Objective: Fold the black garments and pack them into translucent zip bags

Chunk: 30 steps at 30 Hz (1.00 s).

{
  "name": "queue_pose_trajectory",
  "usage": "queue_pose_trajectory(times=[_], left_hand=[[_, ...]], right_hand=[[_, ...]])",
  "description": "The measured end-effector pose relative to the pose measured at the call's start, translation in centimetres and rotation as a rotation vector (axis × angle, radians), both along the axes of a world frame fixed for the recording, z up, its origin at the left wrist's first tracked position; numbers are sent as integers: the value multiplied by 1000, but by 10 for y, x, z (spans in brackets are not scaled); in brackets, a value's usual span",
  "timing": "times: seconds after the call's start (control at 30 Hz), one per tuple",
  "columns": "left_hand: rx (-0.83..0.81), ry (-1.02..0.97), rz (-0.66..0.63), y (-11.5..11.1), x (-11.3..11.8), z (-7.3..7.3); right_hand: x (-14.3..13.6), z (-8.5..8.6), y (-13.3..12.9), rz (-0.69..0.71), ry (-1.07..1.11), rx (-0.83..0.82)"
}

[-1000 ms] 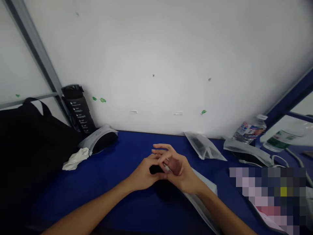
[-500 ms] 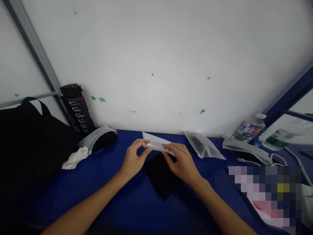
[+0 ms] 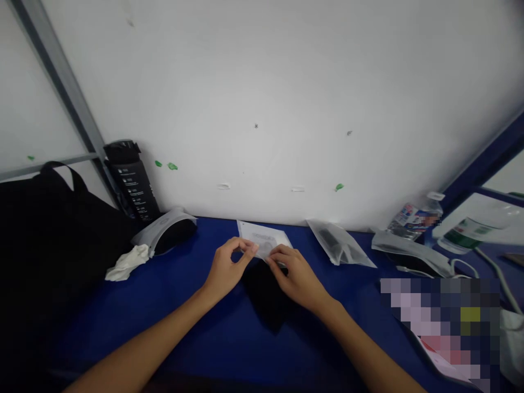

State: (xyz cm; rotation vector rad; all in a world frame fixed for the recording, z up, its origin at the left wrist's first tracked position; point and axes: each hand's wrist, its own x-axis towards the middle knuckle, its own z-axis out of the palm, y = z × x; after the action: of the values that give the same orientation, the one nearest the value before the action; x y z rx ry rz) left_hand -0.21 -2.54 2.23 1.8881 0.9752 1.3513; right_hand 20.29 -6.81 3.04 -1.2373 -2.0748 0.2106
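Apparently left hand (image 3: 228, 266) and right hand (image 3: 298, 277) pinch the translucent pouch (image 3: 264, 234) by its near edge, fingers (image 3: 252, 249) nearly together; pouch extends beyond them, black item (image 3: 268, 303) just below. Advise even grip, edge taut.

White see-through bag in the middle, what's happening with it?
A person's left hand and right hand are pinching the near edge of the frosted pouch. A dark, cloth-like item lies just on the near side of it, on the blue table. Similar pouches lie off to both sides.
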Motion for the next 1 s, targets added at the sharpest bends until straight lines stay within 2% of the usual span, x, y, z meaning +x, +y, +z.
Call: queue_pose_trajectory(times=[0.17,0.33,0.5,0.63,0.73,0.83,0.93,1.0], left_hand=[[88,89,55,-3,0,1],[178,210,135,-6,-1,2],[260,325,242,-9,-2,2],[336,357,337,-11,-4,7],[412,357,315,-11,-6,10],[460,391,232,-10,-8,10],[376,463,167,-6,-9,4],[283,512,174,-3,-8,0]], right_hand=[[3,-11,6,5,33,134],[0,-12,5,4,110,258],[-6,-13,1,13,75,262],[-8,-15,0,76,73,240],[-8,-14,1,112,72,250],[-7,-14,1,114,69,256],[-6,-15,1,117,42,215],[-6,-14,0,120,17,180]])
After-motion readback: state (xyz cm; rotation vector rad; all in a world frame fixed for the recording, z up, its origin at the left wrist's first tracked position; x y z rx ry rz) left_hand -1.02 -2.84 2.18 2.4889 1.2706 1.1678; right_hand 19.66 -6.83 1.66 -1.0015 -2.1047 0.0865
